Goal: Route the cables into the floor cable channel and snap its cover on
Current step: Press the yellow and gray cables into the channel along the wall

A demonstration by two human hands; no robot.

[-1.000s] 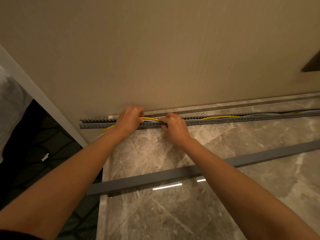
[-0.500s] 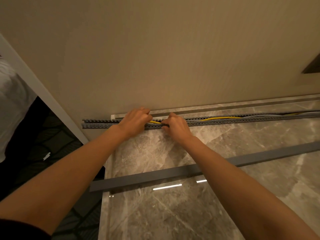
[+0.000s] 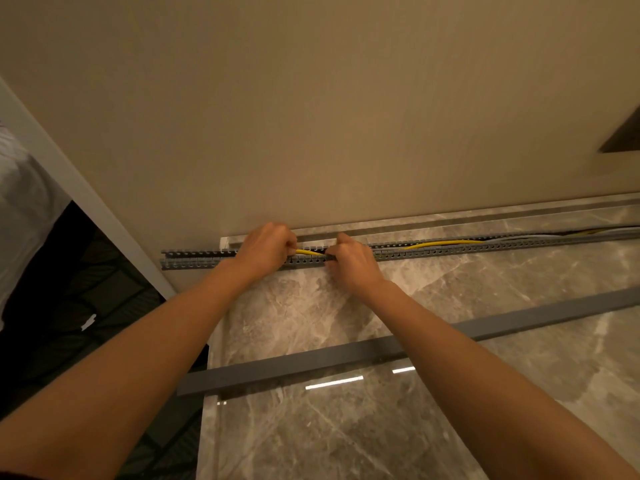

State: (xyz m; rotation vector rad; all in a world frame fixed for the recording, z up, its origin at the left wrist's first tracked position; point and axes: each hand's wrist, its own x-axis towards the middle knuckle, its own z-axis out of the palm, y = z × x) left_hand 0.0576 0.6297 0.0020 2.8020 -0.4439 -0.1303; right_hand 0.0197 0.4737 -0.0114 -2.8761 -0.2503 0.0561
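Channel (image 3: 485, 251) sits tight against wall (image 3: 311, 116) base; no passage behind. Left hand (image 3: 266, 249) and right hand (image 3: 349, 261) grip yellow cable (image 3: 308, 252), blocking mid-section. Channel's left end and long right run open from above. Cover (image 3: 311, 368) lies across floor (image 3: 346, 438), well apart from channel; bare marble strip between.

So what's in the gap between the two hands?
In the head view, a short stretch of yellow cable runs from the left hand to the right hand, lying in the open grey channel.
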